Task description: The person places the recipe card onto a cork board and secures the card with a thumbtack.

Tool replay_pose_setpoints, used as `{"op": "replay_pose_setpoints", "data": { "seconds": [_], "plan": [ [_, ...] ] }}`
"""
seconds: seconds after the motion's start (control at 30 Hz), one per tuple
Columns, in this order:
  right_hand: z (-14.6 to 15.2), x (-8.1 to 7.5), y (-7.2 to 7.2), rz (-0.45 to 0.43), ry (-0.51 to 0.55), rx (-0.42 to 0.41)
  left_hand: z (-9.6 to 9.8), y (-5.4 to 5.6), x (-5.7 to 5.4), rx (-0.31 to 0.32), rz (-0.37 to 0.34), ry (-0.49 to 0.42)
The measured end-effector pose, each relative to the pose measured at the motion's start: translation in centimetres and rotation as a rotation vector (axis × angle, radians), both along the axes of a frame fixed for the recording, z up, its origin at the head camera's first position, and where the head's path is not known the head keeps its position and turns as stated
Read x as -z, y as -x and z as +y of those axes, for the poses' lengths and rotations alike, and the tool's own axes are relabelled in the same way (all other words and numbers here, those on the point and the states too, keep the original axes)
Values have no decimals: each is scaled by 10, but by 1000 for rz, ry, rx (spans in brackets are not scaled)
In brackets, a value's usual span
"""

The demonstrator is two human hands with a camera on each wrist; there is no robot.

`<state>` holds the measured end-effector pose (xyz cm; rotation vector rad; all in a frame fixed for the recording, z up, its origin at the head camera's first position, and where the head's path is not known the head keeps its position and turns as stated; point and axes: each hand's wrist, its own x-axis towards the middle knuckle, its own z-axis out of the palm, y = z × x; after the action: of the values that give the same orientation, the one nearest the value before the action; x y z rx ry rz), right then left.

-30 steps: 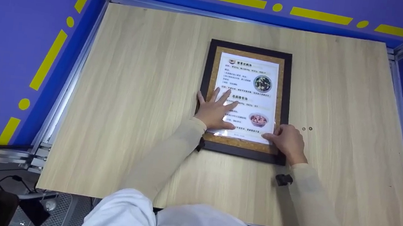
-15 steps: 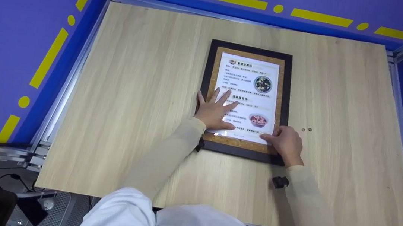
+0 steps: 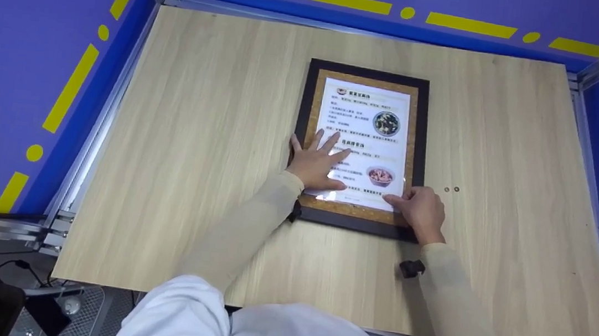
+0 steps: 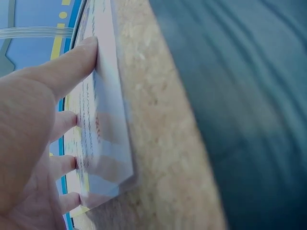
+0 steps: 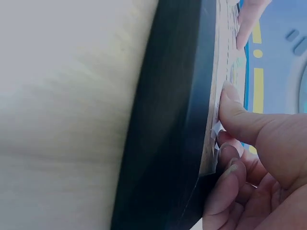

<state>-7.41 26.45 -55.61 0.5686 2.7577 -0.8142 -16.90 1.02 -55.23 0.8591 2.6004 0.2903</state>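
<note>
A laminated recipe sheet [image 3: 363, 116] lies on a cork board [image 3: 350, 210] with a dark frame [image 3: 421, 130]. My left hand [image 3: 313, 166] rests spread over the sheet's lower left, fingers apart; in the left wrist view its thumb [image 4: 76, 62] presses the glossy surface. At the sheet's lower right corner, my right hand [image 3: 424, 212] pinches the edge. The right wrist view shows the thumb [image 5: 231, 108] on top of the sheet, the index finger curled underneath and a bit of clear plastic corner [image 5: 217, 132] lifted between them. The other fingers bend over the dark frame.
Two small round pieces [image 3: 451, 189] sit on the wooden tabletop [image 3: 209, 125] right of the frame. Blue panels [image 3: 47, 30] with yellow marks surround the table on metal rails. Cables and dark items [image 3: 47, 314] lie below the left front edge.
The right hand has shifted very slightly at the sheet's corner, still pinching it. The left hand stays spread in place; the whole head view has drifted a little.
</note>
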Motion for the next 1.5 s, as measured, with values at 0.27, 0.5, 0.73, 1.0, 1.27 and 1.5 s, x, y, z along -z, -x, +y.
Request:
{"op": "replay_pose_setpoints", "data": {
  "seconds": [0.27, 0.5, 0.73, 1.0, 1.27, 1.5],
  "plan": [
    [2, 1, -1, 35, 40, -38, -12, 13, 2, -135, 26, -61],
    [24, 3, -5, 142, 199, 50, -19, 13, 7, -170, 68, -40],
    [61, 10, -12, 181, 90, 261, -24, 12, 8, -191, 100, -4],
    [71, 14, -7, 90, 107, 261, -25, 12, 9, -210, 93, -11],
    [72, 16, -12, 79, 113, 252, -28, 11, 11, -199, 61, -29],
    [77, 11, -14, 105, 95, 259, -30, 14, 9, -208, 24, -46]
  ]
}}
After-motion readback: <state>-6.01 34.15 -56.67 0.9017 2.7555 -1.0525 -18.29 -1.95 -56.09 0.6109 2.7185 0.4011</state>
